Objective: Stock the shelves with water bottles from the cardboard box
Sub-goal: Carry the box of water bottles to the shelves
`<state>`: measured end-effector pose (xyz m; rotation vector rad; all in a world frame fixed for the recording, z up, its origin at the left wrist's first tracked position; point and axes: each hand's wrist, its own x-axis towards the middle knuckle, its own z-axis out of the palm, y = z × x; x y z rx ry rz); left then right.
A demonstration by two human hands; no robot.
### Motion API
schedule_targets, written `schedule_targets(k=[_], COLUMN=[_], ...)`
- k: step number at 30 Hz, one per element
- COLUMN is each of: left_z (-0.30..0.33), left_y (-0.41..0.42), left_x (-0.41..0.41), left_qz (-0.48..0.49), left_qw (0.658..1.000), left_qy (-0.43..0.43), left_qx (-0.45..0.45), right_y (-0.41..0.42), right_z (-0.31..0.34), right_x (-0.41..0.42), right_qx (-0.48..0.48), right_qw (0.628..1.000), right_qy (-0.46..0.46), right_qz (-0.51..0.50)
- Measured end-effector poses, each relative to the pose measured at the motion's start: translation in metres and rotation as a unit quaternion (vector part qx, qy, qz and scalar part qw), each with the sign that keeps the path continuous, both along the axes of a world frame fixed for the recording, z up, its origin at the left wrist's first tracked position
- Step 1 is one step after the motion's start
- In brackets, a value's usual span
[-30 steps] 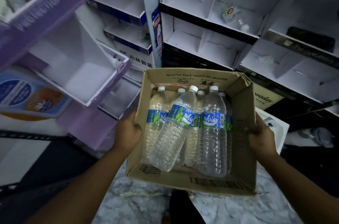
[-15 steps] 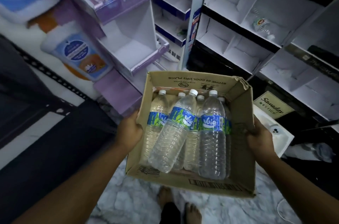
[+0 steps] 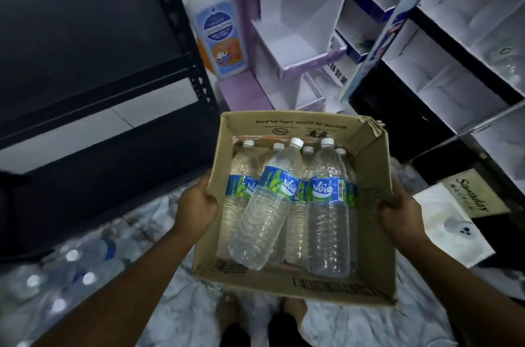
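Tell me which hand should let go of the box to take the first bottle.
Probably the left hand. The tilted bottle lies on top of the others, leaning towards that side, so it is free to lift. The right hand can keep its grip on the box.

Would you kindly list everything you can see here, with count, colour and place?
cardboard box: one, brown, held centre frame.
water bottles: six caps visible, clear with blue-green labels, lying in the box.
bottle pack: one blurred cluster, clear with white caps, floor at lower left.
metal shelving: one unit, black, at left.
lotion bottle cutout: one, white, blue and orange, upper centre.
display stand: one, purple and white, behind the box.
compartment shelves: one set, white, at right.
feet: two, bare, bottom centre.
left hand: one, gripping the box's left wall.
right hand: one, gripping the right wall.
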<state>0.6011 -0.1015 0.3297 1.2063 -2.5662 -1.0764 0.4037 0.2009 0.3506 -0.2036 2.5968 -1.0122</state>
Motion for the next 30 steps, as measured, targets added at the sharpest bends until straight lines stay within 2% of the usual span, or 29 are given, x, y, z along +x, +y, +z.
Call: schedule_targets(k=[5, 10, 14, 17, 24, 30], left_z=[-0.003, 0.002, -0.008, -0.012, -0.076, -0.153], left_y=[-0.013, -0.031, -0.057, -0.073, -0.1, -0.101], left_x=[0.073, 0.142, 0.196, 0.224, 0.272, 0.291], left_qz=[0.051, 0.071, 0.101, 0.119, 0.175, 0.227], left_qw=[0.999, 0.994, 0.995, 0.993, 0.985, 0.974], left_qy=[-0.004, 0.079, 0.0, -0.01, 0.002, -0.015], left_qx=[-0.004, 0.005, -0.003, 0.004, -0.01, -0.004], right_y=[-0.027, -0.07, -0.109, -0.135, -0.189, -0.221], right_z=[-0.013, -0.016, -0.015, -0.025, -0.084, -0.173], right_x=[0.035, 0.083, 0.124, 0.146, 0.167, 0.162], right_qx=[-0.008, 0.008, 0.008, 0.001, 0.01, 0.039], right_qw=[0.997, 0.994, 0.992, 0.991, 0.984, 0.974], right_qy=[0.021, 0.009, 0.004, -0.012, -0.001, -0.001], right_qz=[0.08, 0.108, 0.124, 0.136, 0.177, 0.225])
